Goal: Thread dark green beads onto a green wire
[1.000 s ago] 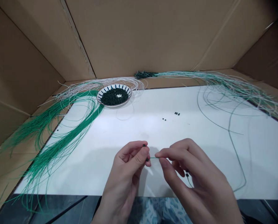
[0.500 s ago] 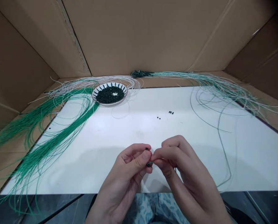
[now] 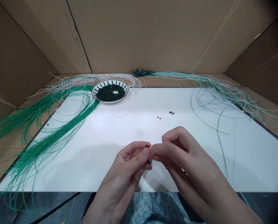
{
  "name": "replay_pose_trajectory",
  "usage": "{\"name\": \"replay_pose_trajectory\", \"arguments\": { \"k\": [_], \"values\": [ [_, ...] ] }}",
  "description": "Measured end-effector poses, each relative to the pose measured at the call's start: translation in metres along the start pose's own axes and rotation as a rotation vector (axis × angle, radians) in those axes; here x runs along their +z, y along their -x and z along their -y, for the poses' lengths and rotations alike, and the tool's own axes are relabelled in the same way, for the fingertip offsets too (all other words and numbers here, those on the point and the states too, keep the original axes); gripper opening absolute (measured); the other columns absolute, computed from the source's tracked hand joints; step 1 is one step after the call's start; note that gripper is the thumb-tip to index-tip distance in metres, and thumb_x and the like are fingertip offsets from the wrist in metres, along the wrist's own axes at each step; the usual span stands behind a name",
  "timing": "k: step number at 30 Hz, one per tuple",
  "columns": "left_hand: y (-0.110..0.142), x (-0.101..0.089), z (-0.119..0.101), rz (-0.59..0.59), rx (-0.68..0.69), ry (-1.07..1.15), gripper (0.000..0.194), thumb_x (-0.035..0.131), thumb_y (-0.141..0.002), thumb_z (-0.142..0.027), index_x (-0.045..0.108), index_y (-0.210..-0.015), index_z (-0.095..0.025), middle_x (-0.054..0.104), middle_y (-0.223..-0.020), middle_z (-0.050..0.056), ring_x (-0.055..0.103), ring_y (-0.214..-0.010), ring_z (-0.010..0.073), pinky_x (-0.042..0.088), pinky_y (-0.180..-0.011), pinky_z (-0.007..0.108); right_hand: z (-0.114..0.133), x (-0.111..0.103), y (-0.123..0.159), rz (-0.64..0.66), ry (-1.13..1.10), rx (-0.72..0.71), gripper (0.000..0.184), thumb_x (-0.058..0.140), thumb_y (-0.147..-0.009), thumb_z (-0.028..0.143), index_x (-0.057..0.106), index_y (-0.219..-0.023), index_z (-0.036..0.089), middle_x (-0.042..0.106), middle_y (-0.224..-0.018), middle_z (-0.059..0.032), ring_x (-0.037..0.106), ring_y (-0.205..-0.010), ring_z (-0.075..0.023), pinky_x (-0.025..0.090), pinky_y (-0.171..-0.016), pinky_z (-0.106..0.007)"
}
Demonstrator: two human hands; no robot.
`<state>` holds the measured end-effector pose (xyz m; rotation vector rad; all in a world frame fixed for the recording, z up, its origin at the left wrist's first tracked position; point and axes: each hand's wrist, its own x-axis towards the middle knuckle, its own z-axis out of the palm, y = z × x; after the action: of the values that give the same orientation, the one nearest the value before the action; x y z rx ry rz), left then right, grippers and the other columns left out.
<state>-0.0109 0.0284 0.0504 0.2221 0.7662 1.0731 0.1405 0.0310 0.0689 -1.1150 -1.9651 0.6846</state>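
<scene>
Close pinch: the left hand and right hand are narrowly holding a small dark green bead, apparently for fine control, well in front of the patterned plate of loose beads, while green cords are lying within reach beside that plate.

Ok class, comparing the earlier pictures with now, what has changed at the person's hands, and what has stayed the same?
The right hand has moved left until its fingers touch the left hand, closing the gap where a short green wire showed. Only its end now shows, beside a dark bead. The plate of dark beads, the loose beads and the green wire bundles stayed put.
</scene>
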Motion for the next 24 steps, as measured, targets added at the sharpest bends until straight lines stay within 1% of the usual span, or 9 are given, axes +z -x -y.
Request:
{"name": "replay_pose_trajectory", "arguments": {
  "k": [3, 6, 9, 12, 17, 24],
  "values": [
    [-0.001, -0.002, 0.001, -0.020, -0.015, 0.010, 0.019, 0.096, -0.064, -0.020, 0.083, -0.078, -0.018, 0.075, -0.074, -0.001, 0.067, -0.063, 0.0051, 0.057, -0.063, 0.008, -0.004, 0.004, 0.001, -0.049, -0.032, 0.025, 0.013, 0.056, -0.094, 0.019, 0.054, -0.085, 0.028, 0.051, -0.083, -0.0012, 0.053, -0.066, -0.0181, 0.047, -0.048, -0.026],
    [-0.002, -0.002, 0.002, -0.030, -0.023, 0.027, 0.020, 0.095, -0.064, -0.017, 0.083, -0.080, -0.016, 0.075, -0.078, 0.000, 0.068, -0.067, 0.0061, 0.058, -0.066, 0.010, -0.003, 0.002, 0.000, -0.027, 0.020, 0.011, 0.013, 0.056, -0.096, 0.024, 0.057, -0.084, 0.028, 0.052, -0.082, -0.0015, 0.052, -0.063, -0.0176, 0.046, -0.046, -0.027],
    [-0.002, -0.002, 0.002, -0.024, -0.018, 0.037, 0.021, 0.095, -0.064, -0.015, 0.083, -0.081, -0.014, 0.074, -0.077, 0.000, 0.067, -0.067, 0.0062, 0.058, -0.066, 0.010, 0.003, -0.007, -0.006, 0.009, 0.114, -0.054, 0.010, 0.061, -0.094, 0.024, 0.063, -0.086, 0.029, 0.053, -0.083, -0.0025, 0.053, -0.065, -0.0185, 0.046, -0.048, -0.029],
    [-0.001, -0.002, 0.003, -0.026, -0.006, 0.034, 0.020, 0.094, -0.065, -0.014, 0.082, -0.082, -0.014, 0.073, -0.075, 0.000, 0.065, -0.064, 0.0050, 0.056, -0.062, 0.009, 0.007, -0.014, -0.011, 0.045, 0.141, -0.074, 0.007, 0.068, -0.090, 0.024, 0.068, -0.087, 0.030, 0.054, -0.084, -0.0030, 0.053, -0.067, -0.0191, 0.046, -0.049, -0.030],
    [-0.003, -0.001, 0.003, -0.029, -0.004, 0.033, 0.022, 0.096, -0.062, -0.016, 0.081, -0.079, -0.013, 0.070, -0.070, -0.001, 0.061, -0.059, 0.0044, 0.056, -0.061, 0.010, 0.005, -0.014, -0.011, 0.074, 0.183, -0.072, 0.013, 0.060, -0.097, 0.025, 0.070, -0.093, 0.032, 0.055, -0.083, -0.0034, 0.051, -0.065, -0.0189, 0.045, -0.049, -0.030],
    [-0.004, 0.000, 0.002, -0.051, -0.016, 0.031, 0.027, 0.098, -0.057, -0.016, 0.082, -0.079, -0.013, 0.072, -0.073, 0.000, 0.063, -0.059, 0.0046, 0.057, -0.060, 0.010, 0.004, -0.018, -0.009, 0.129, 0.237, -0.107, 0.014, 0.062, -0.094, 0.020, 0.071, -0.096, 0.031, 0.054, -0.085, -0.0034, 0.050, -0.065, -0.0173, 0.046, -0.049, -0.027]
  ]
}}
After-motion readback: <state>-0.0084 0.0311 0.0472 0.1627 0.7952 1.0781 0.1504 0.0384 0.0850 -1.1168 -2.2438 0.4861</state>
